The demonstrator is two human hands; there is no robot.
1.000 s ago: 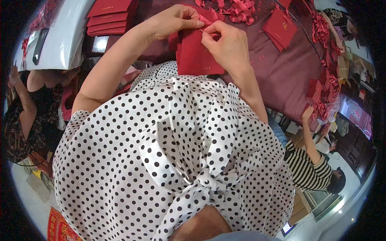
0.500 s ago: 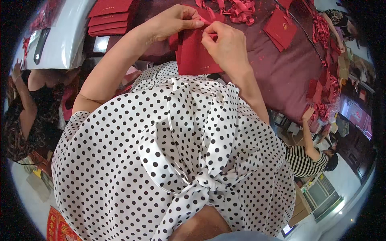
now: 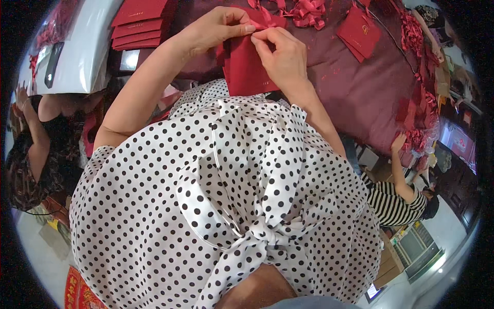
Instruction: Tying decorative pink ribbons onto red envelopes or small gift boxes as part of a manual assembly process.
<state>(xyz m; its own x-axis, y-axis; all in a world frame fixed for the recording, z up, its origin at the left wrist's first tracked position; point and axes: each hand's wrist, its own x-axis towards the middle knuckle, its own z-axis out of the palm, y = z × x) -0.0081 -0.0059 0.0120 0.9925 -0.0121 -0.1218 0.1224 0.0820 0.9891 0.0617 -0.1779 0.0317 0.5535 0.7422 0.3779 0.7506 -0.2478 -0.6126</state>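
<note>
In front of my lap lie several flat red pieces [image 3: 246,64], like paper gift bags or envelopes, overlapping one another. A shiny red ribbon [image 3: 265,19] crosses the far end of the top one. My left hand [image 3: 222,27] pinches the ribbon between thumb and fingers from the left. Close beside it, my right hand [image 3: 283,54] has thumb and forefinger pressed together on the ribbon from the right. The fingertips of both hands nearly touch. Just how the ribbon is looped between them is too small to tell.
A stack of red bags or envelopes [image 3: 138,24] lies at the far left, and more red ones [image 3: 359,32] at right. Loose ribbon curls [image 3: 309,12] lie beyond my hands on the maroon cloth [image 3: 350,92]. A person in a striped top [image 3: 393,203] works at right; another person's arm [image 3: 35,134] is at left.
My right hand has shifted slightly left, closer to my left hand, with its fingers now pressed at the ribbon. My left hand has barely moved.
</note>
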